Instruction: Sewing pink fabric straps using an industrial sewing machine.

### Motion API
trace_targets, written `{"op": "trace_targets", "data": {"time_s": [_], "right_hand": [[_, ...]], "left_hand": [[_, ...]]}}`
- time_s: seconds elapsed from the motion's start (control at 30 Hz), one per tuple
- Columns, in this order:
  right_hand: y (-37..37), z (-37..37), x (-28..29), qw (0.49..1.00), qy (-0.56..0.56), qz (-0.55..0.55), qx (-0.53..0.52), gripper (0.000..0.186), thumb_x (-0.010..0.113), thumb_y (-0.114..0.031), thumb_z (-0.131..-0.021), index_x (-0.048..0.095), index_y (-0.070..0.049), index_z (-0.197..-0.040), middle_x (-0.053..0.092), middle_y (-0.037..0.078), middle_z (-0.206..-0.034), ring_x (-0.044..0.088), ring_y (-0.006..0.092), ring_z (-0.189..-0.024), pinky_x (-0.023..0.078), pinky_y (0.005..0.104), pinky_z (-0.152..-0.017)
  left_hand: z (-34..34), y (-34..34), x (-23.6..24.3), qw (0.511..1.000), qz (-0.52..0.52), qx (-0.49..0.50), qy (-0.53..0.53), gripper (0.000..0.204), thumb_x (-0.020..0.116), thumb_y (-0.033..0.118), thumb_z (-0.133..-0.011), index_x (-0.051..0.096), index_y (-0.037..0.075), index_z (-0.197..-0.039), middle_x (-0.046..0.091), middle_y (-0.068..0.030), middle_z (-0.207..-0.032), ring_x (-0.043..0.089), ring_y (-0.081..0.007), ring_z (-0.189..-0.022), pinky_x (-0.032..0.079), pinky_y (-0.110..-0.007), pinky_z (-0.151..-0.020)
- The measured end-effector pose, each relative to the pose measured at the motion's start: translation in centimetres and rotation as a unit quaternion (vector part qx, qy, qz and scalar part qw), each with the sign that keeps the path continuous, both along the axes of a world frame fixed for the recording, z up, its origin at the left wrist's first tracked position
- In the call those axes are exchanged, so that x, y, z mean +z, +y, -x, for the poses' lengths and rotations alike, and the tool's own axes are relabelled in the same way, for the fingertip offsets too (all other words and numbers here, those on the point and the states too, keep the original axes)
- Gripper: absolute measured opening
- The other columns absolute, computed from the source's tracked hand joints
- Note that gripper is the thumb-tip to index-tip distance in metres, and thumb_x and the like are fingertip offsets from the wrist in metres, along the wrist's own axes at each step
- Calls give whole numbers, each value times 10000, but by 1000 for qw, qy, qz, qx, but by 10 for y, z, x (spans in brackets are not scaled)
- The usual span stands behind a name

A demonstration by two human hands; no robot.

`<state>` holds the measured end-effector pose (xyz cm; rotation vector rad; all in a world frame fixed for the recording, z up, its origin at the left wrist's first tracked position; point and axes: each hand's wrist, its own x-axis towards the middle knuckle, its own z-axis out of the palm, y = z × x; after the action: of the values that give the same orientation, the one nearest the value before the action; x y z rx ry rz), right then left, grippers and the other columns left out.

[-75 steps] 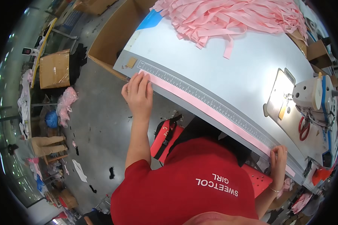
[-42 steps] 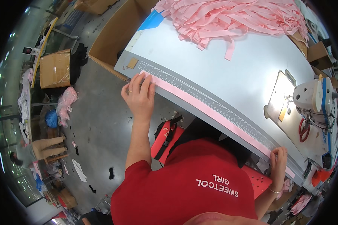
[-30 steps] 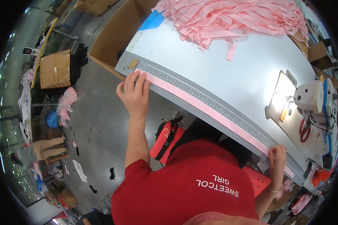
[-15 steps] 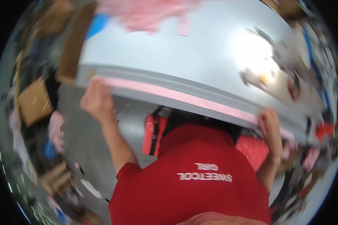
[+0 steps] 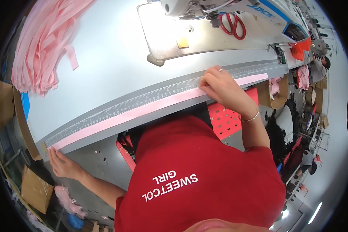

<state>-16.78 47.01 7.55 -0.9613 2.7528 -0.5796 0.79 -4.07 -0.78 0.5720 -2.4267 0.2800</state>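
A flat pink strip (image 5: 135,110) runs along a long measuring scale (image 5: 104,116) at the front of the pale worktable (image 5: 104,65). At the scale's left end, my left hand (image 5: 63,164) grips the strip's end against the table edge with closed fingers. Toward the right, my right hand (image 5: 222,89), ring and bracelet on it, is closed in a pinch on the same strip, some of which extends beyond it to the right. A heap of pink strips (image 5: 42,50) lies at the upper left of the table.
Sewing machine (image 5: 266,23) with red scissors (image 5: 232,27) on its bed. Red perforated seat (image 5: 224,120) below the table. Cardboard boxes (image 5: 34,189) at lower left; box with pink fabric (image 5: 278,96) at right. Co-workers (image 5: 319,71) along the right side.
The whole view has swung round: the machine now sits at top centre-right, the strip pile at left. Both hands stay on the strip; my left hand appears lower in the picture, my right higher.
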Motion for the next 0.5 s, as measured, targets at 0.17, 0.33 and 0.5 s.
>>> {"op": "trace_targets", "data": {"time_s": [0.17,0.33,0.5], "right_hand": [[0,1,-1,1000,-6,22,-4,116,658,-57,-832,549,-62,-873,536,63,-865,526,268,-856,424,351,-769],[-2,9,-3,1000,-6,15,0,119,659,-70,-838,546,-61,-875,535,67,-883,530,271,-877,430,369,-781],[-16,11,3,999,-26,42,12,110,625,-59,-840,524,-33,-874,528,135,-885,525,351,-888,434,420,-831]], "left_hand": [[1,-5,6,1000,21,-22,5,240,550,237,-1007,691,115,-1160,692,6,-1190,662,-162,-1050,461,-315,-809],[11,-6,7,999,26,-42,9,235,559,224,-1001,695,94,-1143,699,-15,-1173,673,-184,-1032,491,-341,-780],[-5,-7,21,999,-1,-44,10,238,555,186,-988,710,19,-1056,718,-117,-1081,690,-276,-988,522,-392,-825]]}}
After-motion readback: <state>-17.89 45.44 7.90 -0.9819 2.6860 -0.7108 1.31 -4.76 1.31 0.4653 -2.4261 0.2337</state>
